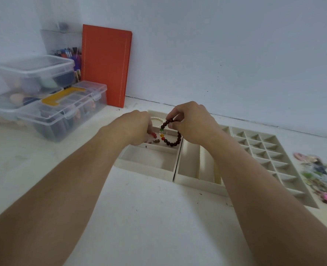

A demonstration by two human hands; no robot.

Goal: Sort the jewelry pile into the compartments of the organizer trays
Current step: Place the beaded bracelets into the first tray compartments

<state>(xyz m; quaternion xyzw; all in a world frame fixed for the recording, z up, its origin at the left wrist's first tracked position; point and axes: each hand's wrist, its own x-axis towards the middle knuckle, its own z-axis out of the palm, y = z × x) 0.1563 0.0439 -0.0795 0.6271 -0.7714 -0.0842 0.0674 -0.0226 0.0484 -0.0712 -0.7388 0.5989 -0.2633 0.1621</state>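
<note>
A dark brown bead bracelet (170,140) with a few green, orange and red beads hangs from my right hand (191,122), which pinches its top above the left cream tray (149,167). My left hand (137,127) reaches into the same tray's middle compartment with curled fingers touching small red beads (153,134); its fingertips are hidden. A pearl strand (156,118) lies in the far compartment. The jewelry pile (322,177) sits at the far right of the table.
A second cream tray with long slots (189,166) and a grid tray (270,154) stand to the right. Clear plastic storage boxes (62,110) are stacked at the left. An orange board (106,64) leans against the wall.
</note>
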